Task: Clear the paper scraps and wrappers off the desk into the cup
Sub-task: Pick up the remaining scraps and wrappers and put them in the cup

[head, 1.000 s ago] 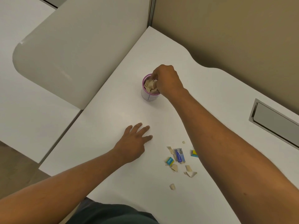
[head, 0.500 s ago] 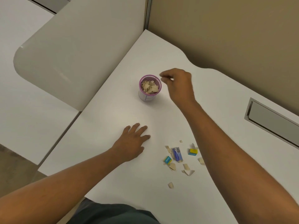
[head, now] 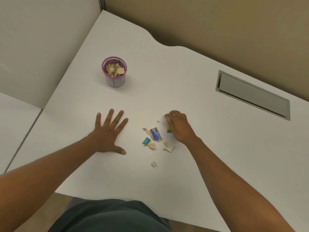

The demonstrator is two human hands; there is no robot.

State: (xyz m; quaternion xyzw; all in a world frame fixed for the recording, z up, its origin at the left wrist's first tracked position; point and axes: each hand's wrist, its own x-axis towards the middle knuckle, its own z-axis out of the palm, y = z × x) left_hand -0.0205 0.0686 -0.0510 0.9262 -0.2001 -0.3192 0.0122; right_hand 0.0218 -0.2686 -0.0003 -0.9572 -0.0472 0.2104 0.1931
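Several paper scraps (head: 152,146) and small wrappers lay scattered on the white desk (head: 184,77), near its front edge. A blue wrapper (head: 155,134) sat in the middle of them, a teal and yellow one (head: 147,141) just to its left. The right hand (head: 179,128) hovered at the right of the pile, fingers curled over a yellow and teal wrapper (head: 169,129); whether they gripped it I could not tell. The left hand (head: 108,133) rested flat, fingers spread. Farther back stood the purple cup (head: 114,72), holding tan scraps.
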